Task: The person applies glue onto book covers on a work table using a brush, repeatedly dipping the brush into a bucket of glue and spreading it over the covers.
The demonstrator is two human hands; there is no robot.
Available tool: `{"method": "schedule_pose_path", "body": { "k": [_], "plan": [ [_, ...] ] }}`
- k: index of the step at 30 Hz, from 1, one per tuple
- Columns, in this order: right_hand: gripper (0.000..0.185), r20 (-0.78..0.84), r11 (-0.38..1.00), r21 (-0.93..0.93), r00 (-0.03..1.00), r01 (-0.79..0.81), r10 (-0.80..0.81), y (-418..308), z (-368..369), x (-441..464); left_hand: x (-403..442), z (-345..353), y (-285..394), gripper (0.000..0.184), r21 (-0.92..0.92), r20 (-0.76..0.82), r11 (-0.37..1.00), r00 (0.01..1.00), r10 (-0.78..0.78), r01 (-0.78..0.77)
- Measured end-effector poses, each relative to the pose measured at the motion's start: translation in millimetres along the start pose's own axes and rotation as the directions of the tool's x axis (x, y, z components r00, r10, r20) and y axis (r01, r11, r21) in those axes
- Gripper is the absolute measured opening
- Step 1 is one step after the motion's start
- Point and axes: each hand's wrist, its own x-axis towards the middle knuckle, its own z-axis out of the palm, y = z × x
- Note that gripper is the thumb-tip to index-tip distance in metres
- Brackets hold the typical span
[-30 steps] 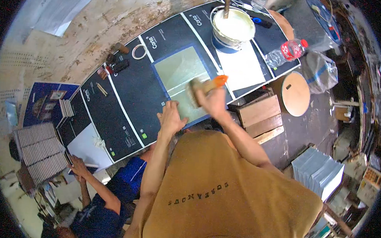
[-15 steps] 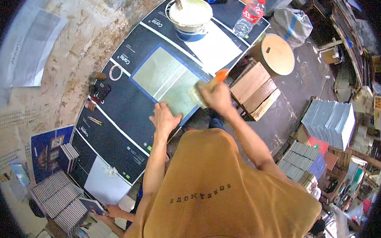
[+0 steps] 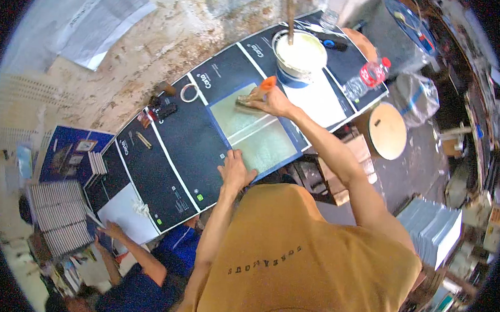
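Note:
A blue-edged sheet with pale green-grey boards [image 3: 262, 147] lies on the black table covering [image 3: 177, 132]. Its near left corner is under or beside my left hand [image 3: 237, 170], whose fingers are spread and hold nothing. My right hand [image 3: 275, 102] grips a wide brush with an orange handle end [image 3: 268, 83]; the bristles rest near the sheet's far edge. Just beyond that hand stands a bucket of whitish paste [image 3: 300, 54] with a stick upright in it.
White paper [image 3: 320, 106] lies by the bucket, with a plastic bottle [image 3: 372, 73] at its right. A tape roll [image 3: 189, 93] sits at the wall side. At lower left, a co-worker's arms [image 3: 137, 253] reach beside stacked books [image 3: 60, 216]. A round-topped drum [image 3: 387, 131] stands right.
My right hand has carried the brush from the sheet's near right part to its far edge. My left hand stays at the near corner. The camera view has turned.

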Motion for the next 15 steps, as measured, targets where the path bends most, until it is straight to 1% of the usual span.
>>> {"method": "schedule_pose_path", "body": {
  "k": [1,2,3,4,5,6,7,8,9,10,12,14,15],
  "plan": [
    [0.045,0.018,0.965,-0.182,0.981,-0.189,0.196,48.0,14.6,19.0,2.2,2.5,-2.2,0.082,-0.014,-0.009,1.000,1.000,-0.015,0.015],
    [0.050,0.078,0.897,-0.299,0.929,-0.325,0.363,44.9,-5.8,47.5,3.2,0.6,-0.5,0.081,-0.018,-0.003,0.999,1.000,-0.031,0.031],
    [0.045,-0.033,0.928,-0.321,0.982,-0.189,0.189,66.4,-15.6,66.5,3.2,-1.1,2.7,0.080,-0.026,0.005,0.998,0.999,-0.050,0.050],
    [0.037,-0.013,0.944,-0.283,0.985,-0.171,0.174,69.1,-29.4,84.7,3.1,-2.4,5.8,0.079,-0.034,0.014,0.997,0.997,-0.073,0.073],
    [0.033,-0.102,0.907,-0.420,0.995,-0.037,-0.006,72.5,-34.1,103.5,3.6,-4.6,8.9,0.078,-0.023,0.030,0.995,0.994,-0.100,0.101],
    [0.030,-0.170,0.832,-0.550,0.965,0.075,-0.200,71.9,-32.8,122.2,5.8,-7.8,12.4,0.078,-0.012,0.048,0.992,0.991,-0.128,0.129],
    [0.030,0.005,0.939,-0.332,0.995,0.091,-0.095,60.1,-26.2,133.0,8.0,-8.8,15.3,0.077,-0.001,0.068,0.988,0.986,-0.155,0.155],
    [0.030,0.206,0.994,-0.104,0.978,0.044,-0.021,48.3,-16.9,135.1,8.1,-7.3,16.7,0.075,-0.006,0.062,0.985,0.983,-0.174,0.175],
    [0.035,0.421,0.988,0.079,0.894,0.130,-0.151,25.2,-9.2,134.6,8.3,-6.1,17.6,0.074,-0.006,0.059,0.982,0.980,-0.188,0.189],
    [0.040,0.527,0.956,0.157,0.797,0.249,-0.295,31.8,10.0,136.8,11.5,-5.6,19.4,0.072,-0.008,0.052,0.980,0.979,-0.200,0.200],
    [0.038,0.753,0.932,-0.009,0.616,0.361,-0.231,40.8,41.0,159.8,14.7,-3.3,22.2,0.068,-0.021,0.032,0.973,0.973,-0.230,0.231],
    [0.037,0.664,0.948,-0.189,0.745,0.257,-0.070,21.6,38.1,187.2,8.7,2.9,26.1,0.064,-0.020,0.032,0.962,0.962,-0.271,0.272],
    [0.039,0.575,0.928,-0.160,0.796,0.337,-0.190,24.5,37.0,201.1,9.6,4.3,29.5,0.063,-0.018,0.026,0.954,0.954,-0.297,0.298]
  ]
}}
